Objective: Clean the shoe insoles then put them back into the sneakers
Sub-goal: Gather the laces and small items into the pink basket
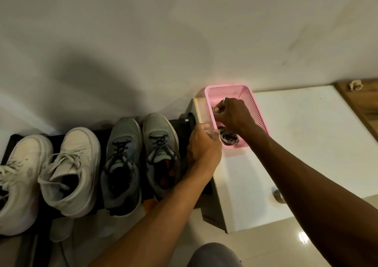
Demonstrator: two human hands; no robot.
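Beside 2 grey sneakers [122,144], left hand [204,146] grips pink basket [256,108]; right hand [231,113] pinches small object [216,109].

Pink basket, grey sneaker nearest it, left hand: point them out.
pink basket [253,105]: head view, right mesh wall.
grey sneaker nearest basket [157,127]: head view, toe cap.
left hand [204,147]: head view, back of hand.

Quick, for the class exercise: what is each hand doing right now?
Left hand: curled on the basket rim, apparently gripping it.
Right hand: inside the basket, pinching a small item; what it is cannot be told.
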